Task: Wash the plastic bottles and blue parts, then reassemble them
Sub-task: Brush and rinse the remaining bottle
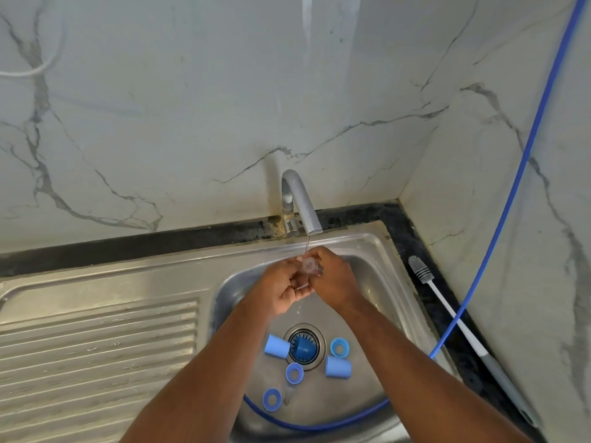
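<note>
- Clear bottle (309, 265) sits right under the tap (300, 206) stream; right hand (335, 279) pinches its rim end, left hand (281, 289) curls round its lower end.
- I judge it light, thin-walled and slippery when wet (easy to squash), so grip the rim gently.
- Blue parts (338, 367) lie well below the tap.

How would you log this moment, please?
left hand, right hand: hold clear part | tap: running | blue parts: in sink | brush: beside sink
</note>
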